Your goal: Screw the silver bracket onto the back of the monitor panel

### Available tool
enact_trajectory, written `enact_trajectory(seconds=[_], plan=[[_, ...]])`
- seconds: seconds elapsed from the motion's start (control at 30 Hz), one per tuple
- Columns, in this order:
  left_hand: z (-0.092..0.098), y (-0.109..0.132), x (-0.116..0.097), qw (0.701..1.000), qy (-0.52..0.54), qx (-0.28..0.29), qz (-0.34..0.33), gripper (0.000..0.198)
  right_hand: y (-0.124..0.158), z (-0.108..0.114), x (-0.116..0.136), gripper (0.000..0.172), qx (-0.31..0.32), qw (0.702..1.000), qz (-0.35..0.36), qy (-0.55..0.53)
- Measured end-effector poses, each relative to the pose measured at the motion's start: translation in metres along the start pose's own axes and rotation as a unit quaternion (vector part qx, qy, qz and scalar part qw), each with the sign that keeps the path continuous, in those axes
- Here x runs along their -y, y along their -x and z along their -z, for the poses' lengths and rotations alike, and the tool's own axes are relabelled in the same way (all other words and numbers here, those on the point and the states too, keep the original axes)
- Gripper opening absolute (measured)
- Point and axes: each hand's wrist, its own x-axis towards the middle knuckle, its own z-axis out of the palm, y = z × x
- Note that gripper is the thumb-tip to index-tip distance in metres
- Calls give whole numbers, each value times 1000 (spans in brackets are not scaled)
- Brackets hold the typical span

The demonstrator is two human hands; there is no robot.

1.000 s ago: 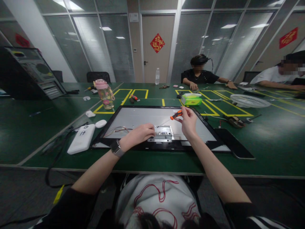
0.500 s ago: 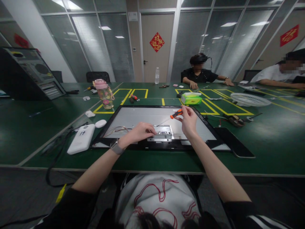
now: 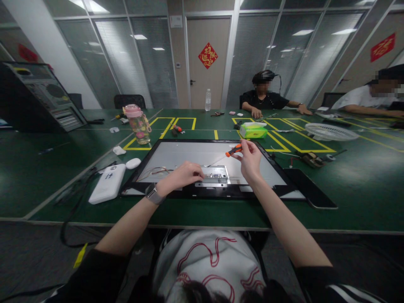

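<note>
A monitor panel (image 3: 176, 153) lies face down on the green table, black frame around a silver back. My right hand (image 3: 249, 162) grips an orange-handled screwdriver (image 3: 232, 151), whose thin shaft slants down left to a metal bracket (image 3: 214, 176) near the panel's front edge. My left hand (image 3: 183, 176) rests curled on the panel just left of that bracket, fingertips pinched by the screwdriver tip; what they hold is hidden. A bundle of thin wires (image 3: 156, 171) lies left of the hand. A watch sits on my left wrist.
A white power bank (image 3: 107, 183), white earbud case (image 3: 133, 163) and black cables lie left. A pink-lidded bottle (image 3: 139, 124), green tissue pack (image 3: 253, 131), white fan grille (image 3: 330, 132), dark phone (image 3: 311, 193) and computer case (image 3: 41, 97) surround. Two people sit at the far side.
My left hand has slid slightly left and nearer along the panel; the right hand and screwdriver have hardly moved.
</note>
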Motion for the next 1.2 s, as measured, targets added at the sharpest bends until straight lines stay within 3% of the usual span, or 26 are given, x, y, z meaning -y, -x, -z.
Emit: enact_trajectory(seconds=[0.6,1.2], plan=[[-1,5,-10,991,-124,43,-19,15,1,-1,1,24,-3,1000,-4,-5],[2,3,-12,989,-138,49,-9,15,-1,0,-5,28,-3,1000,14,1]])
